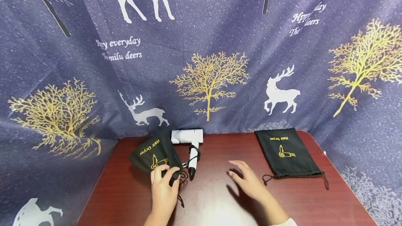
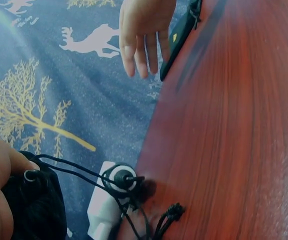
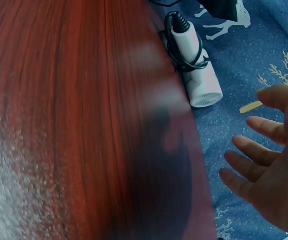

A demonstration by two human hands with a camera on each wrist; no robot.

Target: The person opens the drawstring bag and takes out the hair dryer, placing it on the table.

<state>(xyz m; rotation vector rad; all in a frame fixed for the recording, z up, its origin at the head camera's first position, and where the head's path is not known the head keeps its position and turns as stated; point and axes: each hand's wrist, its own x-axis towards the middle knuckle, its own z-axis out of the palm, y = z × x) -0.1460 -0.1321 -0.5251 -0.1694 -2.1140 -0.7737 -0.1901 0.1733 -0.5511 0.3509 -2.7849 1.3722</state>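
My left hand (image 1: 164, 187) pinches the drawstring end of a black pouch (image 1: 147, 154) printed "Hair Dryer" in yellow, at the left of the table. The pouch's cord (image 2: 74, 172) trails from under the fingers in the left wrist view. Just right of the pouch lies a white hair dryer (image 1: 194, 149), its black cable wound about the handle. My right hand (image 1: 249, 184) is held above the table with fingers extended, holding nothing. In the right wrist view, that hand (image 3: 269, 155) has its fingers spread, apart from the dryer (image 3: 196, 70).
A second black "Hair Dryer" pouch (image 1: 287, 154) lies flat at the right of the table, its drawstrings toward me. The reddish-brown wooden table (image 1: 226, 149) ends at a blue curtain (image 1: 220, 27) with deer and trees on it.
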